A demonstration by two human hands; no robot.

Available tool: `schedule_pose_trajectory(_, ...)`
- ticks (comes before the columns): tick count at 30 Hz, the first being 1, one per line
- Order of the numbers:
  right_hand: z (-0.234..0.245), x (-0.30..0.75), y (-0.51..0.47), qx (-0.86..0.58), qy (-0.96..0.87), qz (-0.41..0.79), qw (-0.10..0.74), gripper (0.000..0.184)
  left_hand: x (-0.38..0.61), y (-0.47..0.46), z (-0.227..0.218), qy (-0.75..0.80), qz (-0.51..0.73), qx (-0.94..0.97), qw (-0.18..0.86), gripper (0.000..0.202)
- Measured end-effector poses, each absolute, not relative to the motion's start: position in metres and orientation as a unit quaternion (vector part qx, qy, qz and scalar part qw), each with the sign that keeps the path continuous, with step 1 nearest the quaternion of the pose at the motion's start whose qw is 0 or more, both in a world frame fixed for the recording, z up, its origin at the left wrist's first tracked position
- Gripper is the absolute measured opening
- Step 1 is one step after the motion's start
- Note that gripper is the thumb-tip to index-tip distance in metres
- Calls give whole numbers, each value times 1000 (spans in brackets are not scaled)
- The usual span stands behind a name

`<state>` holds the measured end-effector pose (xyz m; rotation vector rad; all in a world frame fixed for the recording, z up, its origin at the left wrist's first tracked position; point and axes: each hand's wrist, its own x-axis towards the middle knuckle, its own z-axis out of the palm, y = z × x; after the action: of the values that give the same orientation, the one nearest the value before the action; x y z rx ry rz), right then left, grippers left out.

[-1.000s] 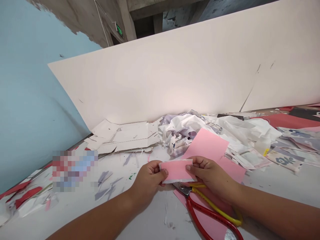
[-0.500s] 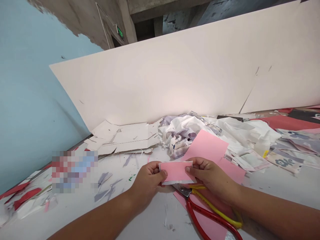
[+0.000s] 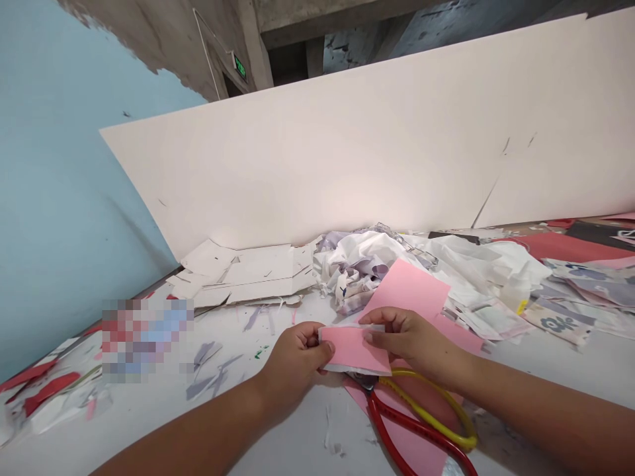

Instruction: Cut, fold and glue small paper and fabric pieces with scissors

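Between my two hands is a small pink paper rectangle [image 3: 352,352] with whitish strips along its top and bottom edges. My left hand [image 3: 299,354] pinches its left end, thumb on the front. At the upper right edge, my right hand [image 3: 404,338] pinches it between thumb and fingers. Just below lies a pair of scissors [image 3: 397,416] with one red and one yellow handle loop; their blades are mostly hidden by the paper. Pink paper sheets [image 3: 409,291] lie behind my right hand and under the scissors.
Crumpled white and grey paper [image 3: 362,258] is heaped at the back middle. Flattened white cardboard [image 3: 253,268] lies left of it. Printed packets [image 3: 560,322] and red sheets [image 3: 570,246] are at right. A tall white panel [image 3: 337,158] closes off the table's back. Scraps lie at left.
The pink paper's right end has tilted downward and more of its face shows. My right hand has shifted slightly left and up along its top edge; my left hand keeps its pinch.
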<state>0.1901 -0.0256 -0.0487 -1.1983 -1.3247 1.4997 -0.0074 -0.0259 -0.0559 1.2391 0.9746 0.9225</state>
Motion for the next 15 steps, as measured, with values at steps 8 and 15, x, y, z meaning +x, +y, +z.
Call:
schedule_pose_trajectory(8,-22,196,-28,-464,-588,603,275,19,-13,-20,-40,413,281,642,581,17)
schedule_pose_trajectory(15,-24,191,-33,-443,-651,547,285,15,-13,-21,-32,413,301,632,582,18)
